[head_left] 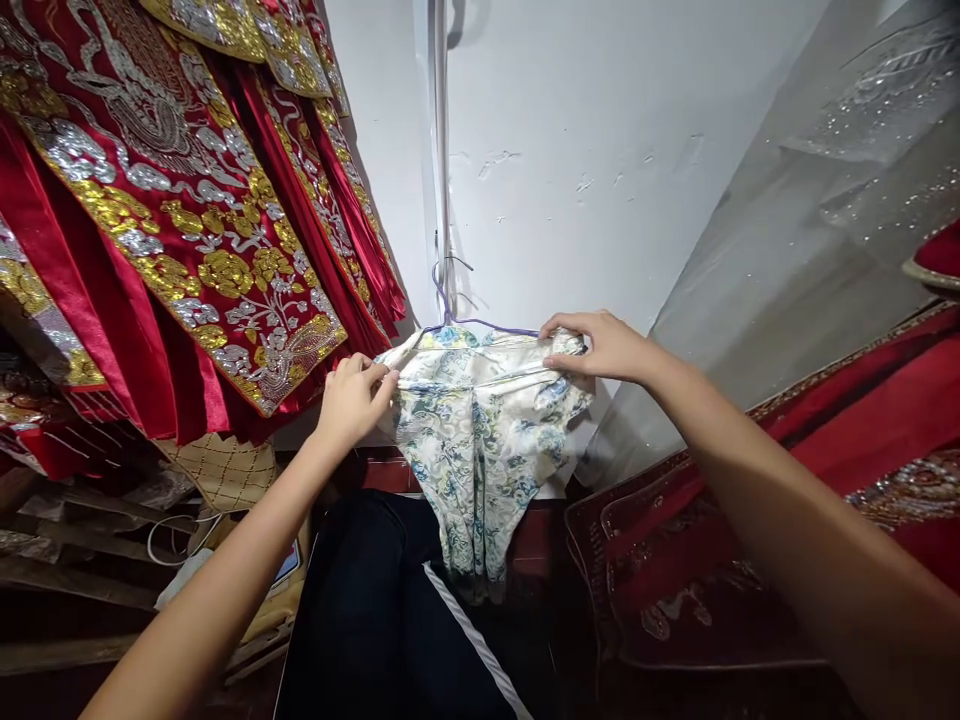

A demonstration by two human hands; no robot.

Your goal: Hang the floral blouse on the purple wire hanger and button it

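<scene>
A white garment with a blue and green flower print hangs on a thin purple wire hanger in front of a white wall. My left hand is closed on the garment's left shoulder. My right hand pinches the fabric at the right shoulder, over the hanger's end. The cloth droops in folds between and below both hands.
Red robes with gold and silver embroidery hang close on the left. More red embroidered cloth lies at the right, under a clear plastic cover. A dark garment with a white stripe is below. A white pipe runs up the wall.
</scene>
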